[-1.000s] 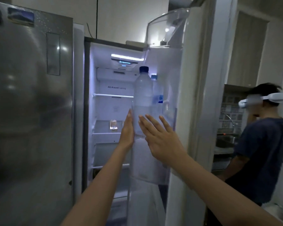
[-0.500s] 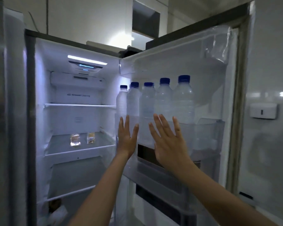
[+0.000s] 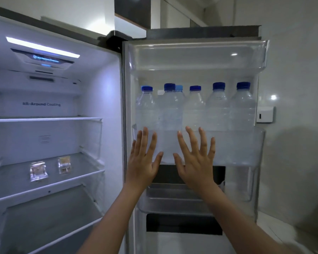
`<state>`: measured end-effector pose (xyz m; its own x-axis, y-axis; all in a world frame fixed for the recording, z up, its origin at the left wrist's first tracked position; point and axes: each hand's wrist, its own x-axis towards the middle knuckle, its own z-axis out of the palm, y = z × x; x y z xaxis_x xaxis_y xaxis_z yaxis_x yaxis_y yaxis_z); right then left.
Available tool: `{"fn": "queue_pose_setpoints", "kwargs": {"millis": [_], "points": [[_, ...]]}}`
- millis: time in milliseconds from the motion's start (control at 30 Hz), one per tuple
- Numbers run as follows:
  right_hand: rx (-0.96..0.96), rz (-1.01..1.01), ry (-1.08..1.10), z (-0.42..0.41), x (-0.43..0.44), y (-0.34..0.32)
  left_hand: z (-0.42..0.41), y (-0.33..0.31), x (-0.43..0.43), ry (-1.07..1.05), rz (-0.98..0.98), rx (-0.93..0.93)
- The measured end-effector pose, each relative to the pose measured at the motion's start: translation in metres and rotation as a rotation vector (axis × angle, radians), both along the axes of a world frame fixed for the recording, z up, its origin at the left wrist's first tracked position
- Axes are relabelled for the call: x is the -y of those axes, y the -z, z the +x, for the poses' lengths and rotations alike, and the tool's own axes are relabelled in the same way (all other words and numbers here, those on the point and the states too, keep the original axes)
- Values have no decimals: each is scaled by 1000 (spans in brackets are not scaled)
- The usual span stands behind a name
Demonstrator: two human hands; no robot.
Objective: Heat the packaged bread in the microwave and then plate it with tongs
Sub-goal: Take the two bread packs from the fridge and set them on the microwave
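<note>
Head view (the only view)

1. Fridge door (image 3: pixel 196 61): swung wide open, its inner side facing the person.
2. Door bin (image 3: pixel 242 149): clear plastic, mid-height on the door.
3. Water bottles (image 3: pixel 217 110): a row with blue caps standing upright in the door bin, packed close.
4. Left hand (image 3: pixel 142 165): fingers straight and spread, palm toward the door bin, nothing held. Whether it touches the plastic cannot be told.
5. Right hand (image 3: pixel 195 165): just beside the left, equally flat and splayed, nothing held. Contact with the bin is likewise unclear.
6. Glass shelf (image 3: pixel 81 173): middle shelf of the lit compartment, to the left of both hands.
7. Front packet (image 3: pixel 38 171) and rear packet (image 3: pixel 64 164): two small clear packets with something brownish inside, near each other but apart, on the glass shelf. These look to be the packaged bread. Both are well apart from either hand.

Step in hand, as I judge it: fetching the bread, with heating and plating not yet begun.

Handling notes: the left hand is nearer the compartment, so it suits the reach. The right hand can steady the door. Take a packet by its wrapper edge and do not squeeze the middle, since soft bread would likely crush. Lift it clear of the shelf lip before drawing it out, and avoid sweeping the neighbouring packet.
</note>
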<state>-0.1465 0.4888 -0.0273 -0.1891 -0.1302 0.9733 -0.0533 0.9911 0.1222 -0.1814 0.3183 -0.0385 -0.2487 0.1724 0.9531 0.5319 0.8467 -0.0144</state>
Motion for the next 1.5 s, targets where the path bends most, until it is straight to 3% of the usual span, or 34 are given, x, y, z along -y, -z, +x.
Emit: {"fn": "queue_pose_setpoints", "kwargs": {"millis": [400,867,1033,1100,1267,1500], "points": [[43,-155,-282,-48,-42,0,-25,1,-49,-97,-52,-32],[169,-167,-426,-75,-60,9,-7,3,-54,-101,-147,160],[163,-223,-590,-69,-43,32,9,25,-44,-229,-210,266],[137,-191,-759,-64,-31,38,14,33,-30,-249,-221,306],[311,-34,-1135,-48,29,60,24,66,38,-362,-54,401],[627,-41,-1177,-82,156,101,31,90,161,-618,218,566]]}}
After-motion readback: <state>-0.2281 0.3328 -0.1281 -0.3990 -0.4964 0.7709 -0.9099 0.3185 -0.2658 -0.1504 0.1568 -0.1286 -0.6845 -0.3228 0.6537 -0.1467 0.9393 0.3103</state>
